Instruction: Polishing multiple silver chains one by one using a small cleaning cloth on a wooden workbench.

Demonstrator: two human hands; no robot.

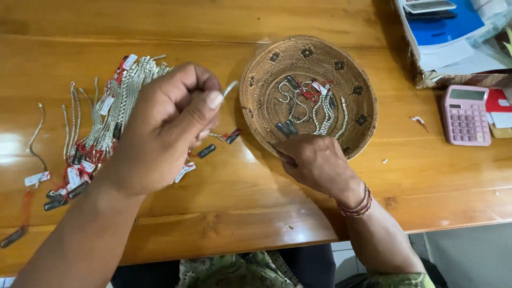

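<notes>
Left hand [162, 130] fingers pinching a silver chain [230, 88], right hand [314, 160] perhaps gripping basket [256, 114], glossy wooden table [224, 186].

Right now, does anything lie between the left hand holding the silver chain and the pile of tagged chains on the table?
Nothing visible. The left hand pinches a silver chain directly above the pile of tagged chains, partly covering it. The woven basket sits off to the side, the right hand at its rim.

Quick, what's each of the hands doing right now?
Left hand: closed, pinching a silver chain.
Right hand: closed on the basket rim.
</notes>
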